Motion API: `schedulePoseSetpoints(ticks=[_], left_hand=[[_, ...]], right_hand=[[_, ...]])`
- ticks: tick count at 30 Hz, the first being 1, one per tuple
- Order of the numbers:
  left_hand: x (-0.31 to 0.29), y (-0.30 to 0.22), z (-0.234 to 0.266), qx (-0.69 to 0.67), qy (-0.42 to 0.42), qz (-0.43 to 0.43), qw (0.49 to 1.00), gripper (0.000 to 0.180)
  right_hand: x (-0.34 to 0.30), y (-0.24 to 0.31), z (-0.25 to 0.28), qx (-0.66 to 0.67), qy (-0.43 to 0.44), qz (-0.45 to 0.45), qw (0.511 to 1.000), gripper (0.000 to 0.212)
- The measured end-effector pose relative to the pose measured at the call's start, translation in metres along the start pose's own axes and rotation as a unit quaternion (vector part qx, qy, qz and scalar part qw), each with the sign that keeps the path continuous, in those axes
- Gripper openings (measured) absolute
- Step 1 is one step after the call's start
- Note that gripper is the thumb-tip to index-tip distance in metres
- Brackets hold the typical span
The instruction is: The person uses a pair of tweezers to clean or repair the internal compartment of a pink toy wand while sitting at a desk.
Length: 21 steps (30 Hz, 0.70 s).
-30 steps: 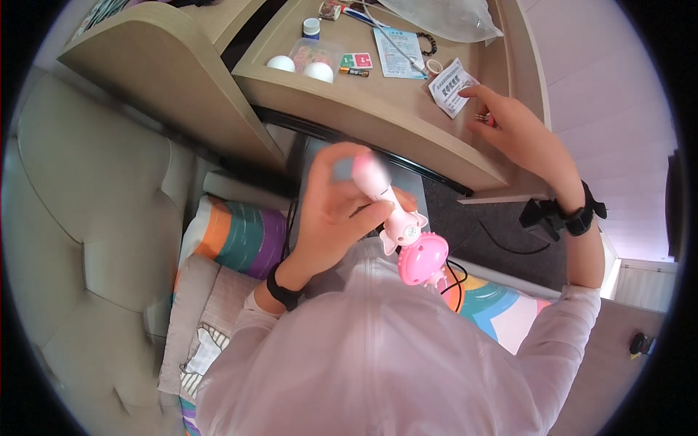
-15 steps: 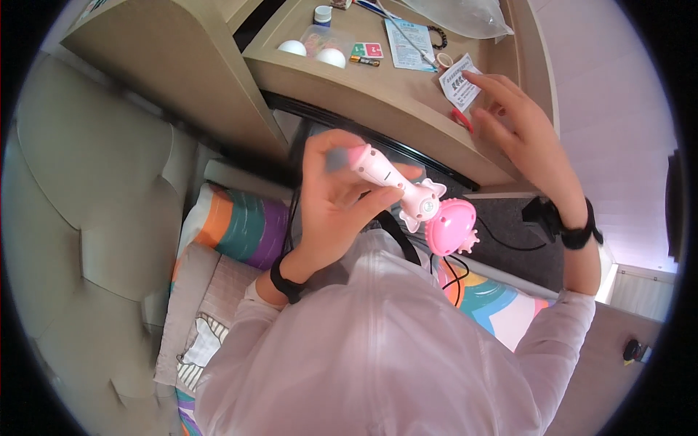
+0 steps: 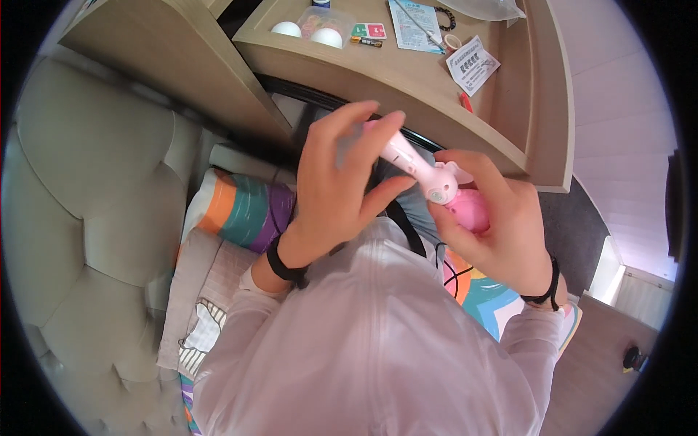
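A pink-and-white toy wand (image 3: 403, 155) slants in front of my chest, below the drawer edge. My left hand (image 3: 331, 174) holds its slim handle end, with the fingers over the top and the thumb beneath. At the other end, my right hand (image 3: 502, 225) is closed around the rounded pink head, the thumb near a small round emblem on the white collar. A white ear-shaped piece juts out beside my right fingers. The far part of the head is hidden in my right palm.
Beyond my hands is an open wooden drawer (image 3: 363, 78) holding two white balls (image 3: 326, 38), a battery (image 3: 366, 43), a blue-and-white packet (image 3: 416, 26), a paper leaflet (image 3: 474, 67), a beaded bracelet (image 3: 446, 19) and a small red item (image 3: 466, 102). A tufted headboard (image 3: 123, 247) stands left.
My right hand has come down from the leaflet in the drawer and taken hold of the wand's pink head. The wand has shifted slightly right, its handle still in my left hand.
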State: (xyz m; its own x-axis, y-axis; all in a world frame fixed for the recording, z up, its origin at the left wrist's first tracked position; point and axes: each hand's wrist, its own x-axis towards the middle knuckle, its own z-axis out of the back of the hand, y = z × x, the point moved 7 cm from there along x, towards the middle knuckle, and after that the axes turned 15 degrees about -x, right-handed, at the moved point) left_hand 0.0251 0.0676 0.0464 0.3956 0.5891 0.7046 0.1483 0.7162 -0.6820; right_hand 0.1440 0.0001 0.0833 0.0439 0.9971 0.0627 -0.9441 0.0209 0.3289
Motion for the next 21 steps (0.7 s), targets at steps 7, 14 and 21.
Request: schedulePoseSetpoints(ticks=[7,14,21], left_hand=[[0.003,-0.003,-0.007,0.139,0.152,-0.173,0.963,0.032],[-0.002,0.002,-0.012,0.159,0.180,-0.233,0.942,0.021],[-0.005,-0.006,-0.014,0.191,0.223,-0.218,0.931,0.021]], right_hand=[[0.002,0.007,-0.011,0.016,0.010,0.011,1.000,0.031],[0.005,0.006,-0.019,0.022,0.012,0.023,0.999,0.028],[0.004,0.007,-0.021,0.008,0.014,0.039,0.999,0.027]])
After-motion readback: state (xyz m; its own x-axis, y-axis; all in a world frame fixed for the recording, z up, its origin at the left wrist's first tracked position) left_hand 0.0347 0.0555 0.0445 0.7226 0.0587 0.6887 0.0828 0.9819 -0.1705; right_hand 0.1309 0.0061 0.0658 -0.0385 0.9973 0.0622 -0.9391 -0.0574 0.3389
